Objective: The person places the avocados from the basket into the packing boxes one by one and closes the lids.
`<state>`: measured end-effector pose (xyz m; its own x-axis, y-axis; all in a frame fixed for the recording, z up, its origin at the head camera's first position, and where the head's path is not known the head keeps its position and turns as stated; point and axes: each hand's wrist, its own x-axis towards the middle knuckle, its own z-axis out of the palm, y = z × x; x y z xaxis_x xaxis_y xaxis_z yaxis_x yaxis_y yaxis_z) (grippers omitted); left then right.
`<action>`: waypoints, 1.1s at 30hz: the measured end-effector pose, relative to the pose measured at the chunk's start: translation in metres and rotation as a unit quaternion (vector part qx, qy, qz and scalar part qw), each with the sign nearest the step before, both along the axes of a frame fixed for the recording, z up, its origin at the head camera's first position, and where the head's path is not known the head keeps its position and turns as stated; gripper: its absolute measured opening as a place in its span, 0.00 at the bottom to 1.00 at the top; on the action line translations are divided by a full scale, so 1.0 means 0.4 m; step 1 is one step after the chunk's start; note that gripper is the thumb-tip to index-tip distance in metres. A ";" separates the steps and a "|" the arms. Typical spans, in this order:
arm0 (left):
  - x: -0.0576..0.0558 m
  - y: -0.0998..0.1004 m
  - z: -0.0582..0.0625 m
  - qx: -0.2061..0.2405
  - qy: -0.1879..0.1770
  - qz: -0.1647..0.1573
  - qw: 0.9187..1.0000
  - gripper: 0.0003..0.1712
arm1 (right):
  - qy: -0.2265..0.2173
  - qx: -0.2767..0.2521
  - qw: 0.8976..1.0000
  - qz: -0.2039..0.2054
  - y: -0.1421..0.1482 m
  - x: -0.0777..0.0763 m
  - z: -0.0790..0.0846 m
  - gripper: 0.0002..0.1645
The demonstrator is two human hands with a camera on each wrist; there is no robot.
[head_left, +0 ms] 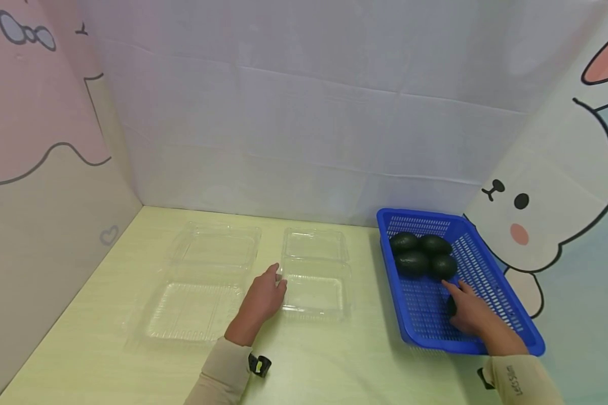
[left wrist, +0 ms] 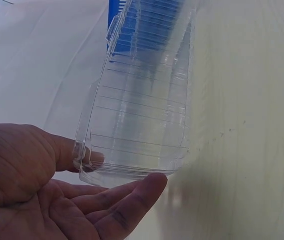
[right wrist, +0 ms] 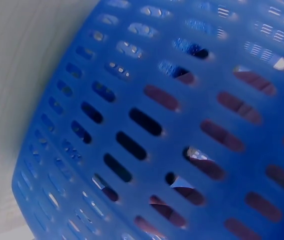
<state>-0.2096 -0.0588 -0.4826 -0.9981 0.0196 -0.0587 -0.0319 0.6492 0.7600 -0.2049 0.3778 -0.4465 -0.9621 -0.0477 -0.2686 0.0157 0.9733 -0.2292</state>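
My left hand (head_left: pixel 264 295) is at the left wall of the smaller clear plastic clamshell box (head_left: pixel 314 292), which lies spread open on the table. In the left wrist view its thumb is over the inside of the box wall and the fingers are outside, pinching the edge. Inside the blue basket (head_left: pixel 396 304), my right hand (head_left: pixel 471 312) grips a dark avocado (head_left: pixel 451 305), mostly hidden beneath it. Several more dark green avocados (head_left: pixel 412 263) sit together toward the basket's far left. In the right wrist view the perforated basket wall covers most of the hand.
A larger clear clamshell box (head_left: pixel 195 312) lies opened out at the left of the pale yellow table (head_left: pixel 365 371). White cloth (head_left: pixel 304 124) hangs behind the table, and cartoon-printed panels (head_left: pixel 547 225) flank both sides.
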 end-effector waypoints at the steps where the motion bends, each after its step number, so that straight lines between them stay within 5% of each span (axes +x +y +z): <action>1: 0.000 0.000 -0.001 0.000 0.001 0.000 1.000 0.30 | -0.002 -0.001 1.000 -0.002 0.000 0.000 -0.001 0.47; 20: 0.005 -0.003 -0.007 0.002 0.015 0.001 1.000 0.30 | 0.042 0.021 0.998 0.038 0.004 0.006 0.000 0.44; 33: 0.007 -0.002 -0.008 0.001 0.016 0.003 1.000 0.30 | 0.121 -0.011 0.992 0.047 -0.006 0.003 0.069 0.46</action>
<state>-0.2069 -0.0598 -0.4859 -0.9995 0.0130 -0.0276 -0.0126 0.6481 0.7614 -0.2035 0.3755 -0.4190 -0.9892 -0.1439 -0.0291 -0.1330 0.9625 -0.2365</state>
